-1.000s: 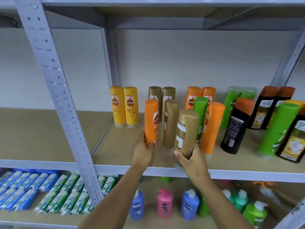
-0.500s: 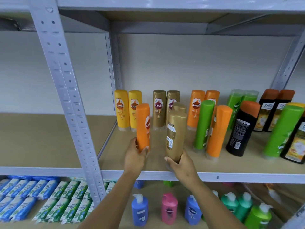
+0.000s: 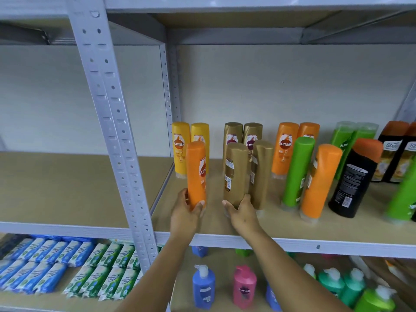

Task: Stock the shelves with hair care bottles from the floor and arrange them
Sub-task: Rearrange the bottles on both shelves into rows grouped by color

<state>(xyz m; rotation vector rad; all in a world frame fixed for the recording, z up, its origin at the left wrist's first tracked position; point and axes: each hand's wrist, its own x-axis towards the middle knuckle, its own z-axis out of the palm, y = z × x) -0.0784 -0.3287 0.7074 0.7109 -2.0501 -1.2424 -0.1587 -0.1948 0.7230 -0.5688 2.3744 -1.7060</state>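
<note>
My left hand (image 3: 185,213) grips the base of an orange bottle (image 3: 196,172), upright in front of two yellow bottles (image 3: 181,146) at the shelf's left. The lower part of a gold bottle (image 3: 235,174) sits in the grip of my right hand (image 3: 242,211), close against a second gold bottle (image 3: 262,172). Behind them two more gold bottles (image 3: 243,132) stand at the back of the shelf (image 3: 292,240). Further right stand orange bottles (image 3: 284,149), a green bottle (image 3: 297,172), another orange bottle (image 3: 320,180) and a black bottle (image 3: 353,179).
A perforated grey upright (image 3: 117,136) rises just left of my left hand. The shelf section to its left (image 3: 67,188) holds nothing visible. On the lower shelf lie blue and green packets (image 3: 67,266) and pump bottles (image 3: 244,287).
Both hands carried their bottles left and down toward the shelf board. The orange bottle now stands before the yellow pair. The gold bottle is now upright next to the other gold one.
</note>
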